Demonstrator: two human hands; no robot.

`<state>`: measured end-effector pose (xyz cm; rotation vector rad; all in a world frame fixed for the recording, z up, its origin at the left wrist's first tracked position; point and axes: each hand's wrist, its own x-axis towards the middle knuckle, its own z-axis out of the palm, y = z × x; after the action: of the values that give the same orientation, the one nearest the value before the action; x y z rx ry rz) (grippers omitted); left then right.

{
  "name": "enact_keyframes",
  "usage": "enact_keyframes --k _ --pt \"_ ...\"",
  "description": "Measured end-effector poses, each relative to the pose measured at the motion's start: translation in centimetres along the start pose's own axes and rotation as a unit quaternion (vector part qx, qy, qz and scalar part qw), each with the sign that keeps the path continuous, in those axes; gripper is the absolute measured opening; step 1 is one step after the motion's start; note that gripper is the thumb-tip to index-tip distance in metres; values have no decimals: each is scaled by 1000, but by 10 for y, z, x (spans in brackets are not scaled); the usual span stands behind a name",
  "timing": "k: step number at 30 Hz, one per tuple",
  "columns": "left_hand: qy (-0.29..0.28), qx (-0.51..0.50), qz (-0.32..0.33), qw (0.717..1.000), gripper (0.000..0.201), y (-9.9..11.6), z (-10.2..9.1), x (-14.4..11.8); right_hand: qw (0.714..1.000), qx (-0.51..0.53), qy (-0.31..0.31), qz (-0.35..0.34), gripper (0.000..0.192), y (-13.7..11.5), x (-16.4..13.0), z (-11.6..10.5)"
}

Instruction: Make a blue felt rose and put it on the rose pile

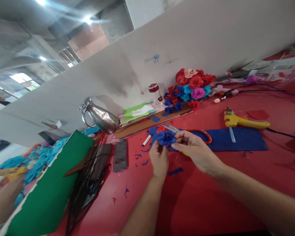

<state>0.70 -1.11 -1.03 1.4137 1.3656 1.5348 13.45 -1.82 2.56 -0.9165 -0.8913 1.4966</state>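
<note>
A small blue felt flower point(166, 138) with a red centre is held above the red table point(186, 196). My left hand point(159, 160) grips it from below in a closed fist. My right hand point(195, 149) pinches its right edge with fingertips. Red-handled scissors point(186, 130) lie just behind my hands on a blue felt sheet point(245, 139). A yellow glue gun point(241, 122) rests at the far edge of that sheet.
A heap of red, blue and pink felt flowers point(190, 86) sits by the white wall. A metal jug point(100, 117), a clear jar point(156, 95), a brown board point(147, 124), green felt point(51, 190) and black wires point(88, 186) lie left. Blue scraps point(175, 171) dot the table.
</note>
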Motion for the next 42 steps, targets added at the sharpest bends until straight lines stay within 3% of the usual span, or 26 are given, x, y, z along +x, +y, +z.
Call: enact_keyframes --k 8,18,24,32,37,42 --pt "2 -45 -9 999 14 4 1 2 999 17 -29 29 29 -4 0 1" --pt "7 -98 -5 995 8 -3 4 2 995 -96 -13 -38 24 -12 -2 -1" --pt "-1 -104 1 995 9 -5 3 3 992 -117 -16 -38 21 -8 0 -4" --pt "-37 -112 -5 993 6 -10 3 3 972 -198 3 -130 18 -10 -3 -8" --pt "-63 -137 -23 988 11 -8 3 2 973 -200 22 -116 19 -9 -1 -7" --pt "-66 -144 -47 986 11 -2 3 4 991 -125 20 -32 19 -4 3 -11"
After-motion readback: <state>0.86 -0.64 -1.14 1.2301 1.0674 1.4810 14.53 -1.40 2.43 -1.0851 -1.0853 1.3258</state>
